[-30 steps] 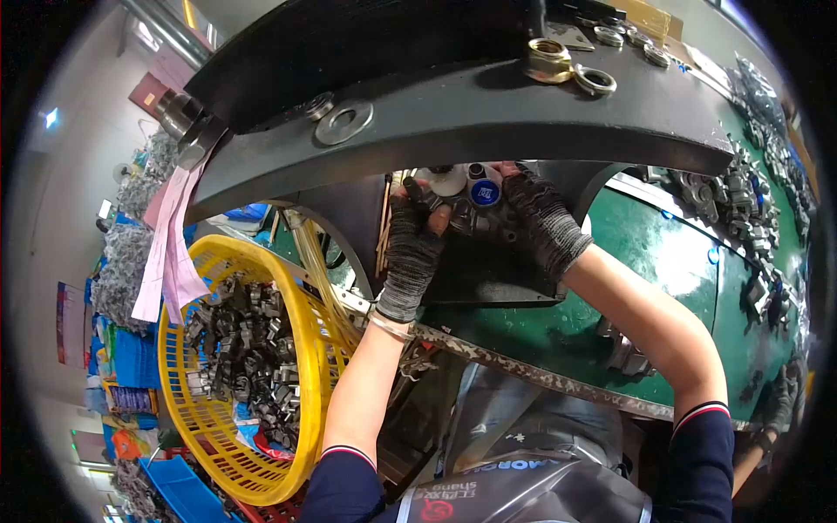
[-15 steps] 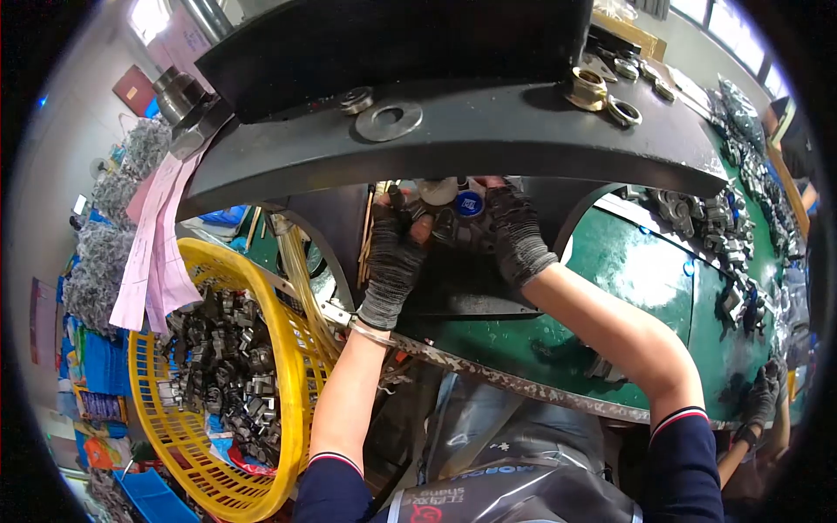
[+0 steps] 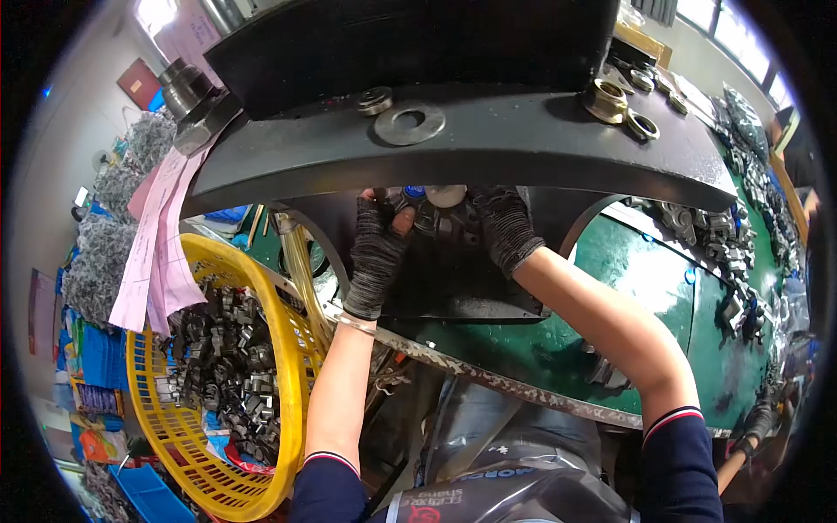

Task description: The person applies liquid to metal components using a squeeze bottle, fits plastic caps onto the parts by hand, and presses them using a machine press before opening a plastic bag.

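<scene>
Left hand: Mine (image 3: 379,257), in a dark striped glove with bare fingertips, is curled at the left side of a metal fitting (image 3: 446,224), thumb in front; whether it pinches the piece I cannot tell.
Right hand: Mine (image 3: 507,230), gloved alike, reaches in at the fitting's right side; the finger ends are hidden, so I cannot tell how they close.
Fitting: Between my hands, beneath the front edge of a black machine frame (image 3: 462,164), partly hidden, with a blue cap (image 3: 415,191) beside a pale round piece (image 3: 446,197) at its top.
Frame top: A flat washer (image 3: 410,125) lies near a small ring (image 3: 376,101); farther right, a brass-toned nut (image 3: 606,100) sits just beside another ring (image 3: 643,127).
Frame's left end: Pink paper strips (image 3: 155,253) hang below a large bolt (image 3: 190,100).
Basket: Yellow, slatted and tilted (image 3: 292,383), it holds a heap of dark metal parts (image 3: 235,357) on my left.
Bench: The green surface (image 3: 641,257) carries more metal pieces (image 3: 728,228) along its right side.
Co-worker: A gloved hand (image 3: 760,420) shows at far right, well apart from mine.
</scene>
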A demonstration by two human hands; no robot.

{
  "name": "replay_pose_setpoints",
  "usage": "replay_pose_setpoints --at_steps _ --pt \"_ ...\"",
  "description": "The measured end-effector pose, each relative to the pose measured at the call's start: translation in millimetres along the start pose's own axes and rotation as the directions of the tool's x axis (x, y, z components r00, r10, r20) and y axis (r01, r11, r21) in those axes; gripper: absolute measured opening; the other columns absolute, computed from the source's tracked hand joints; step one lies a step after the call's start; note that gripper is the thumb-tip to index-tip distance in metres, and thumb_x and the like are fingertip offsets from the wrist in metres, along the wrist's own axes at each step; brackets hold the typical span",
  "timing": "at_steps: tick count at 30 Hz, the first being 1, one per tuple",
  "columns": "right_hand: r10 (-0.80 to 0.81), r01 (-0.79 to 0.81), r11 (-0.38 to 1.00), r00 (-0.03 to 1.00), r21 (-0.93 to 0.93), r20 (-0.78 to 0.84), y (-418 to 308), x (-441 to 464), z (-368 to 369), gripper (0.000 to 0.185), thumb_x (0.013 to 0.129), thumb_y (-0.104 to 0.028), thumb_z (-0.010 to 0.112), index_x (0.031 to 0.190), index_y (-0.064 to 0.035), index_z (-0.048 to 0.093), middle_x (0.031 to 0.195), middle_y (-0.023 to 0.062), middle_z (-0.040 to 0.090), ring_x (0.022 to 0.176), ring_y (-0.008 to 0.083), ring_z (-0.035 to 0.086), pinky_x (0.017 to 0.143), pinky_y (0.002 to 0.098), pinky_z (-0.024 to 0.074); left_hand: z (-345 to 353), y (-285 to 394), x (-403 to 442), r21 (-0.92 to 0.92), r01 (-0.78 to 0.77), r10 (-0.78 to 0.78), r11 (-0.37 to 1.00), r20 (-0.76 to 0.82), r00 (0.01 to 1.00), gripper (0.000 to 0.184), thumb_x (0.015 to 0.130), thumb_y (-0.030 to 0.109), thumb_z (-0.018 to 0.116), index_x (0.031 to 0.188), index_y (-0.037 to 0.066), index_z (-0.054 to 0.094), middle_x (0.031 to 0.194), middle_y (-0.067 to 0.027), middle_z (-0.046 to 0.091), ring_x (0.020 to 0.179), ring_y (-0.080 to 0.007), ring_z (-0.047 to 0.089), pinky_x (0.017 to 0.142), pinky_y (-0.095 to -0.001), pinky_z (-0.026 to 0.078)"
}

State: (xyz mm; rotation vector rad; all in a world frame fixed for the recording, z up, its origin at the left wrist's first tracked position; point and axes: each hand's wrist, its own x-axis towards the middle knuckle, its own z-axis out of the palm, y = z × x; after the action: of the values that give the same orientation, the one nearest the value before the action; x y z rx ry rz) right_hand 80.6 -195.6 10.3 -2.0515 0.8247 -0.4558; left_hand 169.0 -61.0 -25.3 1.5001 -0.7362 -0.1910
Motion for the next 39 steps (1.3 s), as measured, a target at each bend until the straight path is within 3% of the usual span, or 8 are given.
replay_pose_setpoints --at_steps 5,12,14,26,27,29,31,39 --pt "-0.504 0.432 0.796 0.861 -0.424 -0.069 6.9 -7.9 -4.1 0.022 0.083 -0.015 0.042 0.093 -0.0049 0.058 0.095 0.0169 0.057 0.089 0.0293 0.056 0.078 0.0368 0.0442 1.2 2.8 -2.6 -0.037 -0.100 0.100 0.994 0.009 0.995 0.029 0.082 0.010 0.055 0.108 0.008 0.043 0.095 -0.0018 0.047 0.086 -0.0108 0.045 0.079 -0.0237 0.038" --pt "-0.365 0.370 0.929 0.921 0.016 -0.134 9.1 -4.8 1.4 0.025 0.085 -0.021 0.041 0.095 -0.0054 0.058 0.096 0.0164 0.057 0.091 0.0284 0.055 0.080 0.0360 0.0426 1.1 -4.2 -0.9 -0.097 -0.073 0.077 0.993 0.036 0.996 0.037 0.080 0.009 0.058 0.112 0.005 0.040 0.100 -0.0047 0.049 0.090 -0.0125 0.047 0.082 -0.0250 0.037" --pt "0.093 -0.119 0.872 0.993 0.475 0.077 7.5 -0.4 1.7 0.037 0.089 -0.033 0.036 0.097 -0.0046 0.058 0.096 0.0169 0.057 0.090 0.0278 0.054 0.081 0.0349 0.0408 4.9 1.2 -8.0 -0.001 -0.226 0.225 0.974 0.036 0.974 0.035 0.081 0.008 0.057 0.111 0.005 0.040 0.097 -0.0039 0.048 0.089 -0.0124 0.047 0.082 -0.0254 0.038" --pt "0.039 -0.279 0.613 0.945 0.739 0.325 40.2 -24.2 -25.7 0.044 0.086 -0.039 0.047 0.109 -0.0016 0.051 0.104 0.0070 0.056 0.091 0.0138 0.053 0.079 0.0271 0.0429 33.9 30.2 -59.9 0.033 -0.150 0.153 0.988 -0.173 0.973 0.037 0.077 0.008 0.061 0.108 0.005 0.040 0.093 -0.0037 0.045 0.085 -0.0120 0.045 0.081 -0.0242 0.036" --pt "-0.378 0.374 0.913 0.926 0.160 -0.011 48.6 -31.2 -31.1 0.047 0.083 -0.035 0.053 0.113 -0.0007 0.047 0.105 0.0080 0.055 0.092 0.0141 0.053 0.079 0.0272 0.0428 29.7 28.4 -58.2 -0.028 -0.158 0.153 0.987 -0.141 0.978 0.038 0.076 0.007 0.061 0.108 0.005 0.041 0.093 -0.0035 0.045 0.084 -0.0119 0.044 0.081 -0.0237 0.035" --pt "-0.802 0.660 0.462 0.596 -0.592 0.038 44.3 -51.2 -37.9 0.052 0.080 -0.032 0.059 0.117 0.0003 0.042 0.107 0.0091 0.054 0.092 0.0144 0.053 0.080 0.0273 0.0428 21.4 17.9 -57.5 0.171 -0.230 0.254 0.958 -0.132 0.958 0.039 0.075 0.005 0.062 0.108 0.006 0.042 0.093 -0.0034 0.046 0.085 -0.0118 0.045 0.080 -0.0236 0.036" --pt "-0.394 0.286 0.826 0.909 0.485 0.134 18.7 -81.0 -54.1 0.058 0.075 -0.033 0.061 0.118 0.0008 0.041 0.107 0.0191 0.053 0.102 0.0299 0.051 0.088 0.0349 0.0385 20.6 21.7 -64.1 -0.168 -0.126 0.112 0.978 -0.093 0.989 0.039 0.074 0.007 0.062 0.108 0.007 0.042 0.096 -0.0040 0.047 0.086 -0.0129 0.047 0.081 -0.0258 0.037" --pt "-0.352 0.176 0.892 0.848 0.417 0.396 29.3 -112.9 -93.6 0.057 0.063 -0.011 0.072 0.113 -0.0023 0.045 0.096 0.0089 0.057 0.090 0.0159 0.052 0.080 0.0282 0.0422 35.6 73.9 -112.9 0.019 0.023 -0.023 1.000 -0.017 1.000 0.042 0.076 0.012 0.061 0.115 0.006 0.044 0.111 -0.0064 0.048 0.090 -0.0163 0.051 0.085 -0.0298 0.039"
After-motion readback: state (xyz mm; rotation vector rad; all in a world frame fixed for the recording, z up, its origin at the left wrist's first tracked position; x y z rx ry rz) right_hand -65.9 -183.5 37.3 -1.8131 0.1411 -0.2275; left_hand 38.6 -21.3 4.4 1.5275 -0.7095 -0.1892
